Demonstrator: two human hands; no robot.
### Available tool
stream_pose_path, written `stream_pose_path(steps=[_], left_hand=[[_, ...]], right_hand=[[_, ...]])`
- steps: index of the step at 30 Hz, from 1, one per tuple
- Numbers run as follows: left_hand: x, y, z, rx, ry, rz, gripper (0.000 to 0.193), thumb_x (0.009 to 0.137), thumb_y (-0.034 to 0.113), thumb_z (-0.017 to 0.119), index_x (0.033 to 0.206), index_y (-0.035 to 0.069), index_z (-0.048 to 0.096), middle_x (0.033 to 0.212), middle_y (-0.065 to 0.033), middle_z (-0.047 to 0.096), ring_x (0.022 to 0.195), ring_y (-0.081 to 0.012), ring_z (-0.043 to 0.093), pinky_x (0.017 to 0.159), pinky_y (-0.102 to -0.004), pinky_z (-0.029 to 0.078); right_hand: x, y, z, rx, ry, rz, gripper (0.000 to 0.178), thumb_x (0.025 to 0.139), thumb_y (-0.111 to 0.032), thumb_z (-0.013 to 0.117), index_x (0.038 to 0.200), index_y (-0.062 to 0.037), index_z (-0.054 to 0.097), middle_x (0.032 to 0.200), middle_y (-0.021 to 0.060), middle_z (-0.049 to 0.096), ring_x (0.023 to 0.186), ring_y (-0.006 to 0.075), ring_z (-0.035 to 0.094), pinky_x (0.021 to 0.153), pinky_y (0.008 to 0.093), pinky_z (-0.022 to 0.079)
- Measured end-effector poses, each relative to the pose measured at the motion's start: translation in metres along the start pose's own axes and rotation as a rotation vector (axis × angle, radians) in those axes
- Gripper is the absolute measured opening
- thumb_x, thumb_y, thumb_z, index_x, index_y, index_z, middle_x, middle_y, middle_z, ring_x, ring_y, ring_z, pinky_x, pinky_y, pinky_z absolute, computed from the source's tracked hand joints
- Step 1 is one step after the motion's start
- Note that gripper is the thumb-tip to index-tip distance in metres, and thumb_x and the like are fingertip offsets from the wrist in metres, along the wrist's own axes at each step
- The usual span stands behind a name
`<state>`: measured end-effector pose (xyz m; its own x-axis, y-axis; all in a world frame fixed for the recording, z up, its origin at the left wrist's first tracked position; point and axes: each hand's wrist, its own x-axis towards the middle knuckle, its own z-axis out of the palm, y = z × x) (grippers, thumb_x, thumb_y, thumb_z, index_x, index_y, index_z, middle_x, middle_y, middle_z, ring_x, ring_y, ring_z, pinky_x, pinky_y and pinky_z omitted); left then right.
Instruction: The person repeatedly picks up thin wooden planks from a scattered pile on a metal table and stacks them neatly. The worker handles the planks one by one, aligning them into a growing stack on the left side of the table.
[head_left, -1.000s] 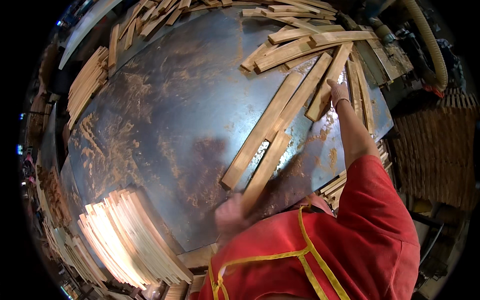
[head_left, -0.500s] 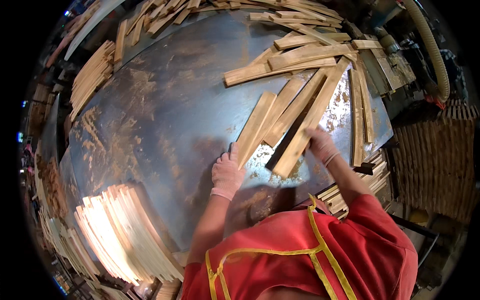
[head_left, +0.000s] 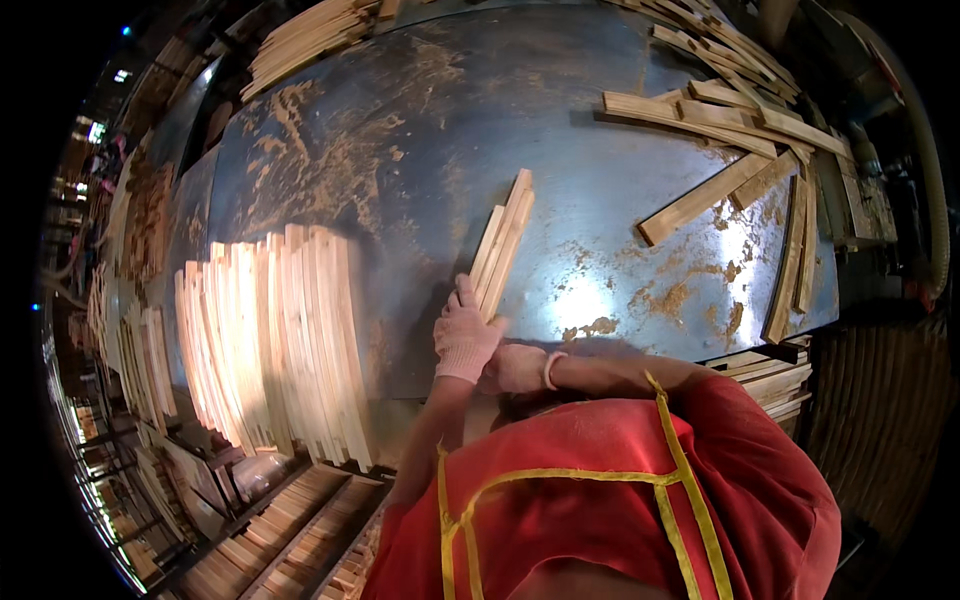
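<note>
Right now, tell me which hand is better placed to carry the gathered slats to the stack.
Probably the left hand: it lies along the gathered slats, on the stack's side. The right hand sits at their near end.

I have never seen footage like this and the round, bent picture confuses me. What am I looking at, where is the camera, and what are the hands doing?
The camera sits on a person's head and looks down, and its wide lens bends straight edges. There is no machine: a person in a red top works with two gloved hands. The left hand and the right hand grip the near end of a small bundle of wooden slats lying on a dusty metal table. To the left stands a row of stacked slats; loose slats lie scattered at the far right.
</note>
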<state>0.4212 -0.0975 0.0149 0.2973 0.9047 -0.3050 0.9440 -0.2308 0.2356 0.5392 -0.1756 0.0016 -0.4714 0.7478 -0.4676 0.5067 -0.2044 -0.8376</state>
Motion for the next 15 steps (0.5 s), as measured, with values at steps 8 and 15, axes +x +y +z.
stream_pose_path(steps=[8,15], left_hand=[[-0.061,-0.107,-0.050,0.118,0.220,0.030,0.058,0.076,0.025,0.089,0.129,0.008,0.072,0.129,-0.0153,0.073,0.124,-0.0393,0.067,0.110,-0.0501,0.052],[-0.020,-0.126,-0.025,0.469,0.283,-0.160,0.095,0.093,0.042,0.075,0.170,0.006,0.033,0.175,-0.0157,0.036,0.160,-0.0394,0.031,0.132,-0.0519,0.025]], right_hand=[[-0.078,0.078,-0.161,-0.375,0.436,0.217,0.054,0.090,-0.037,0.076,0.136,-0.0092,0.066,0.112,0.0243,0.076,0.106,0.0370,0.075,0.093,0.0468,0.059],[-0.153,0.170,-0.277,-1.171,0.588,0.517,0.040,0.078,-0.037,0.086,0.113,-0.0181,0.081,0.103,0.0060,0.075,0.126,0.0312,0.059,0.100,0.0473,0.048]])
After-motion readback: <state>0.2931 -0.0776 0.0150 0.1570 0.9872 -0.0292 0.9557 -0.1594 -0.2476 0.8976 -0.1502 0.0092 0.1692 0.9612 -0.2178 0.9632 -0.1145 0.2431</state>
